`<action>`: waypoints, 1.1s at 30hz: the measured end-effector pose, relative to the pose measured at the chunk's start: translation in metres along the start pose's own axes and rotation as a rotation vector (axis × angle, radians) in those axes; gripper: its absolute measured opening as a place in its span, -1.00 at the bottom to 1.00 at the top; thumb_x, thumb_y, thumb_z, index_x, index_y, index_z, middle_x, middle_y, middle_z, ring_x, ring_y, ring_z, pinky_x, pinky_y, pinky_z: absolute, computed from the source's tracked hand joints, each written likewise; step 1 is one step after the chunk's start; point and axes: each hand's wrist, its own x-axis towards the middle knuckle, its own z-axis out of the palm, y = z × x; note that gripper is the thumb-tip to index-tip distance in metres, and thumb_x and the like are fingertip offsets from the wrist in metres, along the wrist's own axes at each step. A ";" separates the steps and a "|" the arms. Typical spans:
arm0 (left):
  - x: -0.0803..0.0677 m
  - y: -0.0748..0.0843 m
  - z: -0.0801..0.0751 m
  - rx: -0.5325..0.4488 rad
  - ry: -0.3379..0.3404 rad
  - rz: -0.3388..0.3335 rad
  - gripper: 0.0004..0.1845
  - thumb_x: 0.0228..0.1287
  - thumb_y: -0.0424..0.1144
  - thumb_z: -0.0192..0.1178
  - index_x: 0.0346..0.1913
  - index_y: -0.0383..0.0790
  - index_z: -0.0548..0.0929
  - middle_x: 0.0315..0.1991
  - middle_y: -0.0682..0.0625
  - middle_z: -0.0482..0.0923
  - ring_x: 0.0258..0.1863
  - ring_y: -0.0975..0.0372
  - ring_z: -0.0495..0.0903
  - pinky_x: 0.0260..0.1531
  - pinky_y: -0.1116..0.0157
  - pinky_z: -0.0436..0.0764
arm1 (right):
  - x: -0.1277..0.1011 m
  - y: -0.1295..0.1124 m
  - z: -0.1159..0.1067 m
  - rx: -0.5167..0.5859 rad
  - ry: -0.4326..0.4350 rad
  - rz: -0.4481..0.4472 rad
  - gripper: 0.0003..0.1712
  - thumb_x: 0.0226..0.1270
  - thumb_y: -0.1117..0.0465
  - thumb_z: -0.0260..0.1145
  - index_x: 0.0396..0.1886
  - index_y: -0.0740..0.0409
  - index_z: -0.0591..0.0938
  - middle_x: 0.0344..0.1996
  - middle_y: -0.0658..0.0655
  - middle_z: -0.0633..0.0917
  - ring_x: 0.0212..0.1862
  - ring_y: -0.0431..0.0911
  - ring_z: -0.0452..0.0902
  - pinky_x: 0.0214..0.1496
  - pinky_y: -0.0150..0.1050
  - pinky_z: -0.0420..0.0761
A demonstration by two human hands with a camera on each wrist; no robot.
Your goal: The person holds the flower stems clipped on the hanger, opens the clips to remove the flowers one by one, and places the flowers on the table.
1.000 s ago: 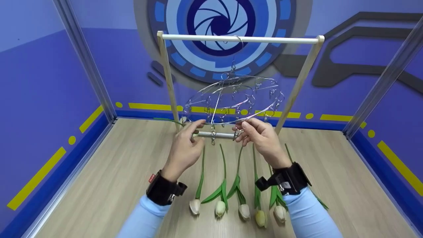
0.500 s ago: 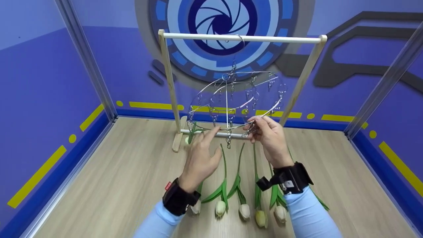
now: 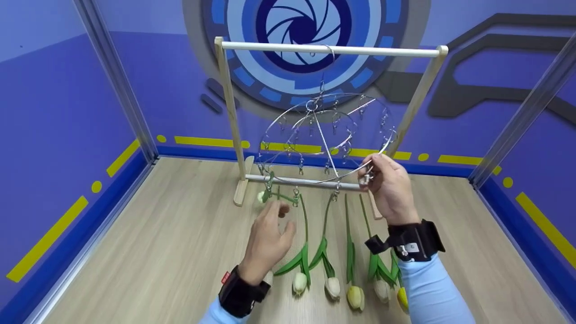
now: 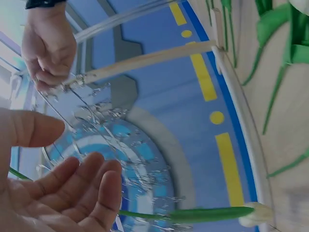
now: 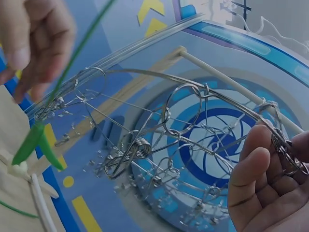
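Clipped tulip (image 3: 269, 196): hangs from a clip at the left of the hanger's rim, just above and ahead of the left hand's grip, stem roughly level, pale bud to the left.
Left hand (image 3: 269, 237): fingers spread and relaxed, holding nothing; its grip is wide, just under the clipped tulip and above the nearest stem on the tabletop.
Tabletop (image 3: 148, 243): pale wood grain; carries the rack's feet and the row of flowers.
Tulip row (image 3: 332, 270): lying flat between and below the two hands, buds toward the person; one more yellow bud shows beside the right sleeve.
Clip hanger (image 3: 325, 135): round wire ring with many small metal clips, hung by a hook from the wooden rack (image 3: 328, 48); tilted, its right edge drawn toward the right hand.
Right hand (image 3: 390, 184): grip narrow, fingertips pinching the rim at a clip; whether the clip itself is squeezed open I cannot quite tell.
Handling: the hanger looks light, stiff and free to swing, so holding the rim steadies it. The tulips look soft-stemmed and light, probably artificial; best taken mid-stem, away from the bud.
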 end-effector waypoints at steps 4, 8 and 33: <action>0.001 -0.020 0.002 0.062 0.131 -0.077 -0.78 0.20 -0.50 0.32 -0.15 -0.32 0.52 -0.22 -0.15 0.51 -0.25 0.08 0.53 -0.26 0.19 0.55 | 0.003 -0.003 -0.007 0.057 0.015 0.023 -0.56 0.71 0.21 -0.03 -0.39 0.19 0.64 -0.56 0.08 0.66 -0.56 -0.15 0.55 -0.50 -0.37 0.56; 0.004 -0.037 0.008 0.038 0.203 -0.122 -0.66 0.20 -0.50 0.37 -0.01 -0.40 0.52 -0.09 -0.21 0.52 -0.12 -0.01 0.55 -0.14 0.09 0.59 | 0.006 -0.006 -0.015 0.108 0.005 0.047 -0.57 0.72 0.20 -0.02 -0.40 0.18 0.63 -0.56 0.07 0.65 -0.55 -0.15 0.54 -0.47 -0.37 0.56; 0.007 -0.046 0.014 -0.304 -0.077 -0.161 -0.89 0.53 -0.34 0.15 -0.02 -0.30 0.61 -0.07 -0.18 0.66 -0.08 0.02 0.63 -0.05 0.07 0.62 | 0.006 -0.003 -0.035 0.164 -0.042 0.091 -0.63 0.71 0.18 0.01 -0.33 0.17 0.62 -0.52 0.09 0.68 -0.52 -0.13 0.58 -0.44 -0.35 0.57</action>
